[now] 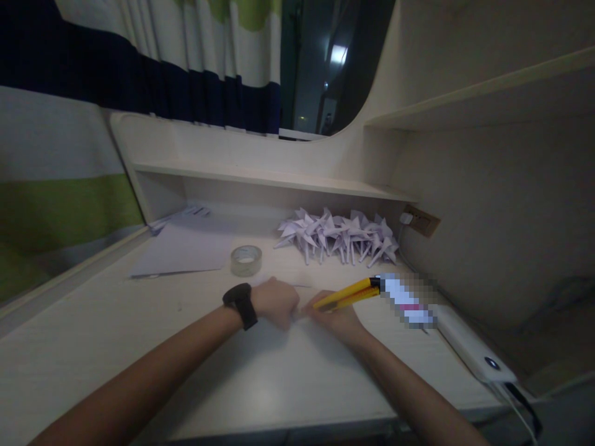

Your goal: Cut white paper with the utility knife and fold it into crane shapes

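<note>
I cannot make out what sits between the two hands: the fingertips meet over a small pale piece on the desk [116,334], too dim to name. Left of the yellow cutter [348,295], my left hand [275,301] is curled shut, knuckles up, a black watch [240,303] on its wrist. The cutter lies across the top of my right hand [337,317]; whether those fingers clamp it I cannot tell. Its far end is blurred out. Beyond the cutter lie a tape roll [246,259] and folded paper shapes [339,235].
</note>
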`<state>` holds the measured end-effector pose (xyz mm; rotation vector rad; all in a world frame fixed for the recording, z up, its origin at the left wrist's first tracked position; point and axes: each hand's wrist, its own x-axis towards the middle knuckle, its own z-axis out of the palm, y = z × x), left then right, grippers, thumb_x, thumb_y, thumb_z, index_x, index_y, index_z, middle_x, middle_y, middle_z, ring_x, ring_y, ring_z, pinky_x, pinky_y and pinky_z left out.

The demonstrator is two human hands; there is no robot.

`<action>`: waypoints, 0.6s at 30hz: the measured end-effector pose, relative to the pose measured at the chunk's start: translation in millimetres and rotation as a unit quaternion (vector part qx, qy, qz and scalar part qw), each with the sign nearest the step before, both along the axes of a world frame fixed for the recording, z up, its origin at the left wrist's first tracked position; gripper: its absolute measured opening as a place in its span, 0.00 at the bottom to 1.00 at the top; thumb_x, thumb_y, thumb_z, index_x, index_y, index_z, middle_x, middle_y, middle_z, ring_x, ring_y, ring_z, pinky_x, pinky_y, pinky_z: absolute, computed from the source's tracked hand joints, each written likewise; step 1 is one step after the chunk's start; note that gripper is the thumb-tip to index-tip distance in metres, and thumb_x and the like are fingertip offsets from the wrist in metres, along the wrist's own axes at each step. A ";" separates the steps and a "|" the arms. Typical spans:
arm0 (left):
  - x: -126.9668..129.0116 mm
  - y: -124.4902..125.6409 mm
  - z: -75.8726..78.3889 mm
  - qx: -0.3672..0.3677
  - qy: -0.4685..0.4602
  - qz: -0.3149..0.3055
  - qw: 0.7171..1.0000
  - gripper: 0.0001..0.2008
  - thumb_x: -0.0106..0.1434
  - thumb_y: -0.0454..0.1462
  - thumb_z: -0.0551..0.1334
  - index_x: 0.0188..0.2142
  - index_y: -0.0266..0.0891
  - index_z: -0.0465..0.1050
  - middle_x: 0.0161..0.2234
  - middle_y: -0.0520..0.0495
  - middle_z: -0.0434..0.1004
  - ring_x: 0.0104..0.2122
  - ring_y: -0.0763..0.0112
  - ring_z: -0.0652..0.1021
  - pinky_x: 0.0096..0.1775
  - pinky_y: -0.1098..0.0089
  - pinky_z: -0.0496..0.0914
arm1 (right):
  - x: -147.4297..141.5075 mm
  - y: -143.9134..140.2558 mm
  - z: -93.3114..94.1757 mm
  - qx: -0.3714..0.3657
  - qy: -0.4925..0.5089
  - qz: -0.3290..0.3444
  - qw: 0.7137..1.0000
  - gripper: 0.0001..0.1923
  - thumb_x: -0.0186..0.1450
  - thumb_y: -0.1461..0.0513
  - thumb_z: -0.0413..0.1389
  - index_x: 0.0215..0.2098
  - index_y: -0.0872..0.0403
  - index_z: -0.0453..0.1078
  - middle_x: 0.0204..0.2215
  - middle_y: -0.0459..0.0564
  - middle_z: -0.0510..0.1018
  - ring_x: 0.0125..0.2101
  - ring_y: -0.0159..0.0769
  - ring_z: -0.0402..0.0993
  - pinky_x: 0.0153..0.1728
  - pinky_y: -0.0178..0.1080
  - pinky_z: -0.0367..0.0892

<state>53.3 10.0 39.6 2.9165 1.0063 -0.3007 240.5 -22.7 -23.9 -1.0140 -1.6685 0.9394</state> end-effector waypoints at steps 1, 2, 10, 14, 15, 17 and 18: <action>0.3 0.5 2.0 -0.005 0.004 0.004 1.000 0.15 0.46 0.39 0.63 0.35 0.40 0.79 0.31 0.41 0.80 0.30 0.55 0.79 0.32 0.63 0.70 | -0.3 -0.5 1.1 -0.002 -0.002 -0.003 1.000 0.13 0.54 0.52 0.63 0.27 0.53 0.71 0.26 0.48 0.78 0.27 0.36 0.73 0.29 0.36 0.69; 0.6 1.8 3.4 -0.010 0.007 0.009 1.000 0.16 0.46 0.40 0.64 0.35 0.40 0.79 0.31 0.41 0.80 0.31 0.56 0.79 0.32 0.63 0.70 | -0.5 -1.0 2.4 -0.004 -0.006 -0.004 1.000 0.14 0.54 0.51 0.63 0.27 0.53 0.71 0.26 0.48 0.78 0.27 0.36 0.73 0.29 0.36 0.69; 3.1 34.8 2.6 -0.170 0.037 -0.004 0.985 0.14 0.46 0.41 0.67 0.34 0.39 0.79 0.29 0.49 0.79 0.27 0.68 0.75 0.29 0.73 0.66 | -0.5 0.0 0.3 -0.007 -0.003 -0.016 1.000 0.16 0.52 0.50 0.64 0.26 0.53 0.72 0.25 0.48 0.78 0.26 0.36 0.73 0.28 0.36 0.70; 5.1 42.9 2.3 -0.201 0.032 -0.015 0.979 0.09 0.49 0.34 0.63 0.31 0.38 0.79 0.25 0.51 0.77 0.25 0.70 0.73 0.26 0.74 0.64 | 0.0 2.1 -4.1 -0.003 -0.008 -0.013 1.000 0.15 0.52 0.50 0.64 0.26 0.53 0.72 0.24 0.48 0.77 0.26 0.35 0.73 0.28 0.35 0.69; 6.0 43.0 2.5 -0.205 0.035 -0.014 0.978 0.08 0.49 0.33 0.62 0.30 0.37 0.78 0.24 0.51 0.76 0.24 0.71 0.72 0.25 0.74 0.63 | 0.0 2.3 -4.5 -0.002 -0.007 -0.014 1.000 0.15 0.52 0.50 0.64 0.26 0.53 0.72 0.24 0.48 0.77 0.26 0.35 0.73 0.28 0.35 0.69; 8.2 41.9 3.2 -0.208 0.042 -0.010 0.977 0.07 0.48 0.31 0.61 0.27 0.37 0.78 0.21 0.52 0.74 0.23 0.71 0.71 0.24 0.74 0.62 | -0.4 2.1 -4.1 -0.001 -0.005 -0.017 1.000 0.16 0.51 0.50 0.64 0.26 0.53 0.72 0.24 0.48 0.77 0.25 0.35 0.73 0.27 0.35 0.69; 9.3 40.9 3.6 -0.207 0.044 -0.011 0.977 0.07 0.48 0.30 0.61 0.27 0.36 0.77 0.21 0.52 0.74 0.22 0.72 0.71 0.23 0.75 0.62 | -0.7 1.7 -3.3 -0.001 -0.005 -0.017 1.000 0.16 0.52 0.50 0.64 0.26 0.53 0.72 0.24 0.48 0.77 0.25 0.35 0.73 0.27 0.35 0.69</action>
